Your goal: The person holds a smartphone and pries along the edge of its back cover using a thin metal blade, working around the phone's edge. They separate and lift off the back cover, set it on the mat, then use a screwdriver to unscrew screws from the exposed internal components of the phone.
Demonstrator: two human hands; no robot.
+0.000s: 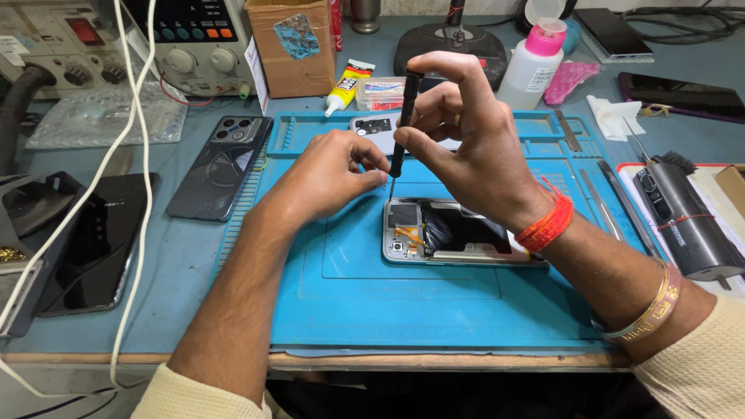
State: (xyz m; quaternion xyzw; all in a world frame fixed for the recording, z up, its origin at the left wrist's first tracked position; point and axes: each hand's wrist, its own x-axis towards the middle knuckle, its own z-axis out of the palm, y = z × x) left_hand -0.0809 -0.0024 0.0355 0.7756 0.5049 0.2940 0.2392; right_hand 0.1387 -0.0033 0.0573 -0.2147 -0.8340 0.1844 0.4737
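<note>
At the far left of the bench a black phone [97,240] lay face up under a white cable [140,194], and just right of it a dark phone back cover [221,167] rested beside the blue work mat [403,302]. Behind these stood a power supply [194,39] and a cardboard box [293,46], with a small yellow glue tube [345,87] near the mat's top edge.

The left hand [322,174] hovered over the mat, its fingers curled together with the tips pinched near the tip of the screwdriver; whether anything small sat between them could not be told. The right hand [458,140] was closed around a thin black screwdriver [403,124], held upright between thumb and fingers, with the index finger pressing on its top end. Its tip pointed down at the upper left corner of the opened phone [450,231], which lay flat in the middle of the mat with its insides showing, partly under the right wrist.

Further right, a white bottle with a pink cap [535,66] stood behind the mat, tweezers [601,202] lay along its right edge, and a dark cylindrical tool [683,217] rested near the bench's end.
</note>
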